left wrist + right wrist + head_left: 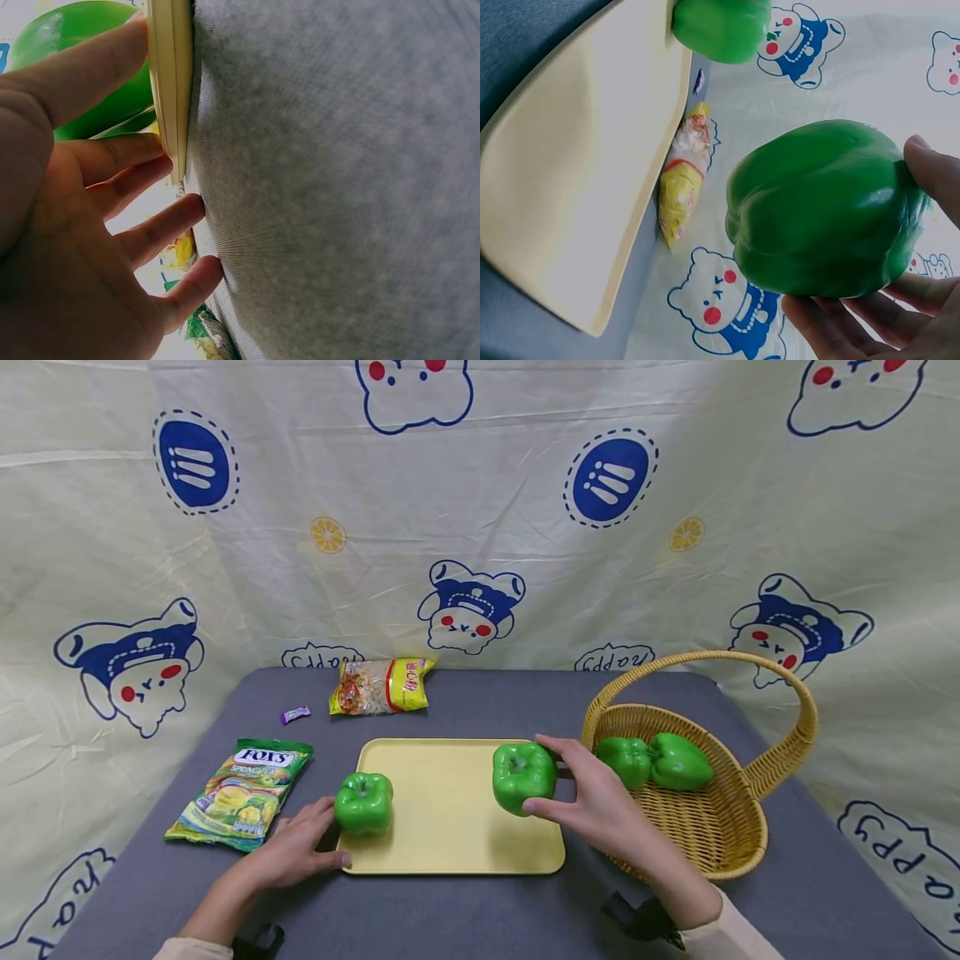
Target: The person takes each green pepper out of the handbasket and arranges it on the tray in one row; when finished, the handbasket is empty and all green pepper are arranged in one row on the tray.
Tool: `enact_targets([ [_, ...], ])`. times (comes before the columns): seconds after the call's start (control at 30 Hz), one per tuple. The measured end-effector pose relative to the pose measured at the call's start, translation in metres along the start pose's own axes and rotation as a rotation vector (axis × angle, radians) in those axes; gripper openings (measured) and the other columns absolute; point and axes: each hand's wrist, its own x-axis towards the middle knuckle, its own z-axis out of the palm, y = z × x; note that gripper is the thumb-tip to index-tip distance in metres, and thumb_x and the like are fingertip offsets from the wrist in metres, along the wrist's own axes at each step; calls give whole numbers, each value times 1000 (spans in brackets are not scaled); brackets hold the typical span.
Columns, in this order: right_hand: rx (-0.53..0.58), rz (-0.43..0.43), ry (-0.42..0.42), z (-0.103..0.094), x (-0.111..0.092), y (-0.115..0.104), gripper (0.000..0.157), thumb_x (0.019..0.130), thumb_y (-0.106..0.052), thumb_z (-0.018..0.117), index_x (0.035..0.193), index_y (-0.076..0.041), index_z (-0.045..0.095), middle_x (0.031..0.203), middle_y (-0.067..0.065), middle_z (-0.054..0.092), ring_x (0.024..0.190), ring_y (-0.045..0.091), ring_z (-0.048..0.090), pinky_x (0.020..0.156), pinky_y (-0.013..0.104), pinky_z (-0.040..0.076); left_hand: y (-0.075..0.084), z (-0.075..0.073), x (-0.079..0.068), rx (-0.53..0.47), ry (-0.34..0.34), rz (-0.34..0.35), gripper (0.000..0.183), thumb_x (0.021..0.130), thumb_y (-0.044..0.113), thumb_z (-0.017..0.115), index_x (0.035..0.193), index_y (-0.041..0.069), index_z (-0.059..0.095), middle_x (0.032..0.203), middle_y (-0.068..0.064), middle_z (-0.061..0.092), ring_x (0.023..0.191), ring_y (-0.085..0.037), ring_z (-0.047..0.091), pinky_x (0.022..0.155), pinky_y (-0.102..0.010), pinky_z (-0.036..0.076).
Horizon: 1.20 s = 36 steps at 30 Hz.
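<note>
While the right hand is holding a green pepper over the right side of a yellow tray, the left hand is resting at the tray's left edge in the head view. The left hand is slanting in from the lower left, the right one from the lower right. A second pepper is standing on the tray's left part, beside the left fingers. Further right, a wicker basket is holding two more peppers; on the left, a FOX'S bag, a small purple packet and a yellow snack bag are lying on the grey cloth.

From the left wrist, the palm side is showing, which the head view is hiding. The fingers are spreading apart, nearly straight: the thumb and the two nearest fingers are touching the tray's rim, and the other two are touching the cloth.

From the right wrist, the right fingers are clamping the pepper, the thumb on one side and several fingers on the opposite one. Here the patterned backdrop is showing between pepper and tray, so the held pepper is hanging clear of the tray, a gap less plain from the head.
</note>
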Motion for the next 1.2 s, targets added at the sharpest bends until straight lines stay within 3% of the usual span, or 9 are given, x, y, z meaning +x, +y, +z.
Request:
enact_targets([
  [0.27,54,-84,3,17,12,-3,78,73,-30,81,138,-9,43,127,6,54,113,18,57,88,34,52,1,0,0,-9,-9,-11,76,77,42,74,135,1,47,140,-21,43,129,-44,39,91,-66,31],
  [0.6,87,-121,-25,37,20,-6,75,75,-29,80,138,-10,44,127,4,53,113,17,56,91,35,51,1,0,1,-14,-9,-10,75,76,42,74,135,2,48,140,-20,44,128,-44,40,91,-66,31],
  [1.2,166,-120,-97,68,35,-10,75,77,-34,77,138,-8,43,126,4,54,109,16,57,92,33,50,0,0,0,-17,-8,-8,75,77,41,74,134,1,48,140,-21,44,129,-44,39,91,-65,31],
])
